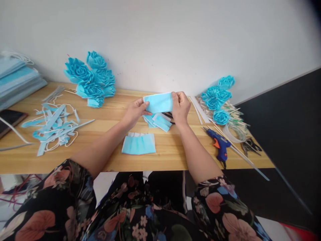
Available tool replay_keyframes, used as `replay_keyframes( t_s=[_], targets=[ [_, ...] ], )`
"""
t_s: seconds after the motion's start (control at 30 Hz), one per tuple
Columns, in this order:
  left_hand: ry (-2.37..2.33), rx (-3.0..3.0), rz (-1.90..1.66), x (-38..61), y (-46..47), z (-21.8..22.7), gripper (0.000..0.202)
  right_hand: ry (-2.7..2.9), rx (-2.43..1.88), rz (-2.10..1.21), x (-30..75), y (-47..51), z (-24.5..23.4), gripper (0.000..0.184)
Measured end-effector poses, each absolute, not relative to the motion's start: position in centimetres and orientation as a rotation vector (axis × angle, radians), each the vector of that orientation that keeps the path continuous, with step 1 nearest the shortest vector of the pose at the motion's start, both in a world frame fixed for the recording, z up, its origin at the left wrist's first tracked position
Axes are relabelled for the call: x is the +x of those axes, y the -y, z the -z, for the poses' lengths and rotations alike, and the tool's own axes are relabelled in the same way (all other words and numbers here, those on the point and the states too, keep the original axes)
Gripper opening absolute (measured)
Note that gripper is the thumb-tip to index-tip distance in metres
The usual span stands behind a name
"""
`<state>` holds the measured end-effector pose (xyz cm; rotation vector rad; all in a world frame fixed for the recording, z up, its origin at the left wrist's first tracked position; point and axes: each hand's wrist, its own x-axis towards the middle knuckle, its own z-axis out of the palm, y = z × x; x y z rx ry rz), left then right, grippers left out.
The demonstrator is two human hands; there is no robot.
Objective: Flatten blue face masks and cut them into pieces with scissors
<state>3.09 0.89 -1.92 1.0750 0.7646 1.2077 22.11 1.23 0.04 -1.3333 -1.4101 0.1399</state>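
Note:
Between my two hands a light blue rectangle of face mask fabric (159,102) is held up over the table, its white edge showing along the top. My left hand (136,112) pinches its left end, and my right hand (181,105) grips the right end with the thumb on the front. Below it lie several small cut blue pieces (162,122), with dark scissor-like handles (168,116) partly hidden behind my right hand. Closer to me, another blue mask piece (138,144) lies flat with faint creases.
Left on the wooden table (112,115) are mask scraps (56,125), a phone (11,120), stacked masks (18,80) and blue fabric roses (91,78). Right are more roses (215,98), a blue glue gun (220,144), a clear coil (234,134), sticks and dark pliers-like tools (250,146).

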Motion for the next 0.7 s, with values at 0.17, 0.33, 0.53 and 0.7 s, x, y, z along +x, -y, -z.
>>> replay_keyframes(
  t_s=[0.17,0.33,0.53,0.7],
  targets=[
    [-0.678,1.098,-1.217,3.2,-0.6,1.5,0.039,1.409,-1.338,-0.136,22.4,-1.5,0.0,0.042],
    [-0.504,1.183,-1.127,3.7,0.6,0.2,0.042,1.45,-1.356,-0.15,22.5,-1.6,0.3,0.045],
    [-0.367,1.244,-1.026,4.1,1.9,-0.7,0.037,1.578,-1.319,-0.188,21.5,-1.5,1.1,0.045],
    [-0.361,1.225,-1.024,4.2,2.0,-0.6,0.034,1.607,-1.318,-0.196,21.4,-1.7,1.4,0.044]
  ],
)
